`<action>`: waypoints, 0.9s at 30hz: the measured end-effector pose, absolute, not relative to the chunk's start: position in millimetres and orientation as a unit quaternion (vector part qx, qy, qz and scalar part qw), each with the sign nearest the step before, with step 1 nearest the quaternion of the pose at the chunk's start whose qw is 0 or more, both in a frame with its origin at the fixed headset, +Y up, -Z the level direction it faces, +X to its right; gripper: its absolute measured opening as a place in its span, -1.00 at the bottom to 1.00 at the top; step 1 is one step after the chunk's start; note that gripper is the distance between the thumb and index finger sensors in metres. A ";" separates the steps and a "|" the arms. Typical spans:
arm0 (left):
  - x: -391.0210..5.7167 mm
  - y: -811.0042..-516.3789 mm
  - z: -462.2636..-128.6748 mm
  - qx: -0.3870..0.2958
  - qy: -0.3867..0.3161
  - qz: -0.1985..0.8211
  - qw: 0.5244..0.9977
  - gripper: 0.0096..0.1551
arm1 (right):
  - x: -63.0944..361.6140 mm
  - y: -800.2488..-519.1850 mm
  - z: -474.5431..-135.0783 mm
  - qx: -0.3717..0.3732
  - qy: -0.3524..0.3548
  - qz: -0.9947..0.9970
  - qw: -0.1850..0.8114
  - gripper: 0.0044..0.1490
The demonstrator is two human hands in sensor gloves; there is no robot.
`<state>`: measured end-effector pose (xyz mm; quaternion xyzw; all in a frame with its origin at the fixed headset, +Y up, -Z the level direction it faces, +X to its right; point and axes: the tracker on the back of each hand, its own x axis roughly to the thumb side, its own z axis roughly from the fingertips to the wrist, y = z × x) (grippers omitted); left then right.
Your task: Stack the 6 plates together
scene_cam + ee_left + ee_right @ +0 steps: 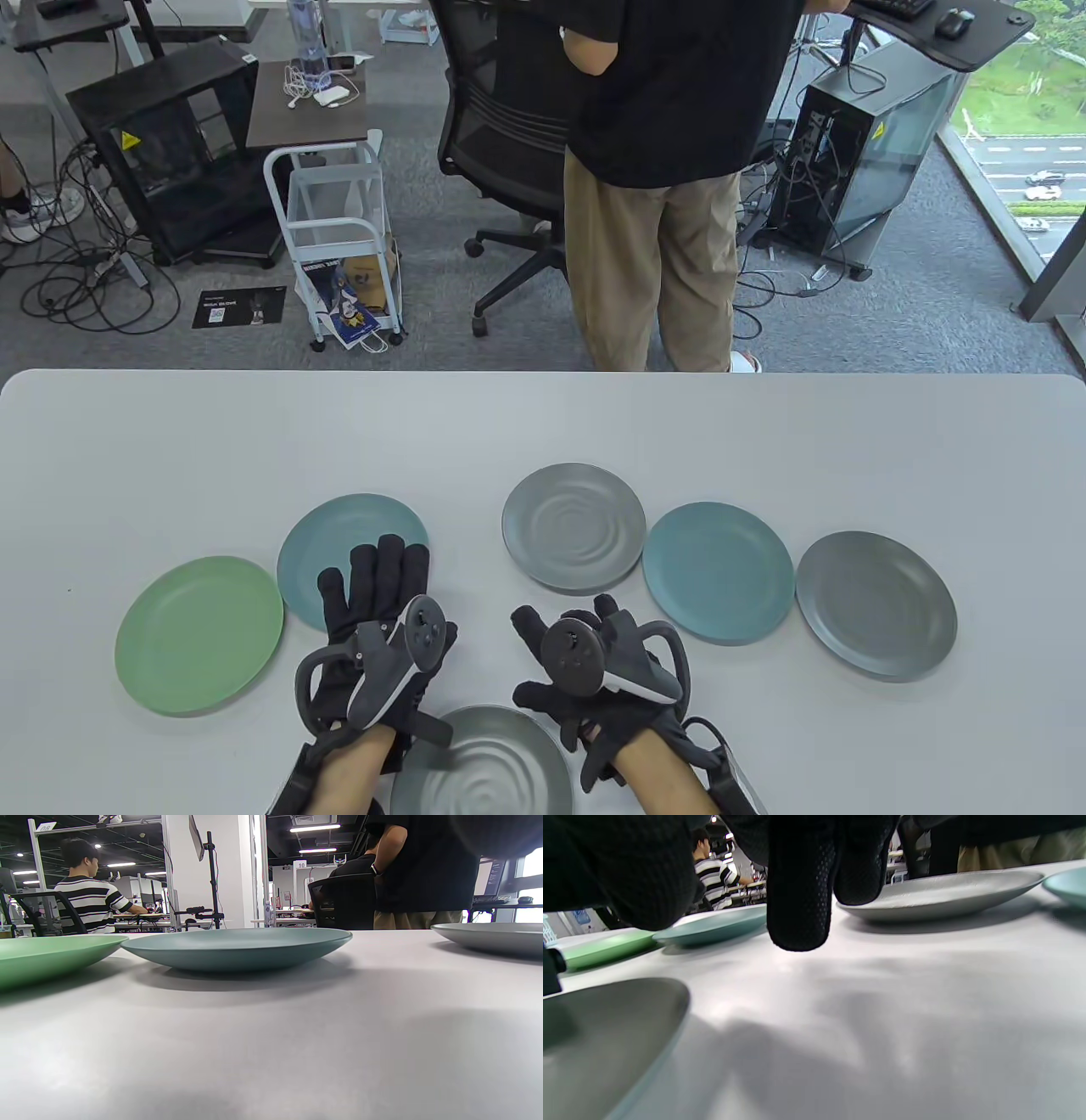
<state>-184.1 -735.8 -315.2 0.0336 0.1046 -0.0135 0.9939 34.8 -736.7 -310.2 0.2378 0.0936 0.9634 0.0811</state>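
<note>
From above I see the white table (170,441) and all six plates lying flat and apart, none stacked. The left wrist view takes in only three of them, edge-on, and none of my fingers; the right wrist view shows four plates and my fingertips (799,899) hanging just above the tabletop.

Across the row: the green plate (199,635) at far left, a teal plate (339,543) just beside it, a grey rippled plate (573,527) in the middle, a second teal plate (718,570) near its right, then a dark grey plate (876,604) at far right. The sixth — another grey rippled plate (480,764) — sits nearest me, between my wrists.

My left hand (377,628) lies flat with the fingers straight and together, reaching over the near edge of the first teal plate and holding nothing. My right hand (594,671) is loosely curled — fingers bent, thumb out, empty — between the near plate and the middle grey one.
</note>
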 end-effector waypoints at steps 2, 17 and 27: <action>-185.7 -735.8 -315.5 0.032 0.109 -0.011 0.994 0.20 | 30.7 -739.5 -309.4 0.239 0.113 0.962 0.073 0.07; -188.6 -737.3 -316.4 0.024 0.118 -0.011 0.993 0.19 | 9.9 -756.6 -304.8 0.249 0.150 0.957 -0.003 0.07; -188.7 -737.8 -316.6 0.019 0.118 -0.013 0.993 0.19 | 6.6 -758.9 -303.8 0.268 0.168 0.948 0.022 -0.09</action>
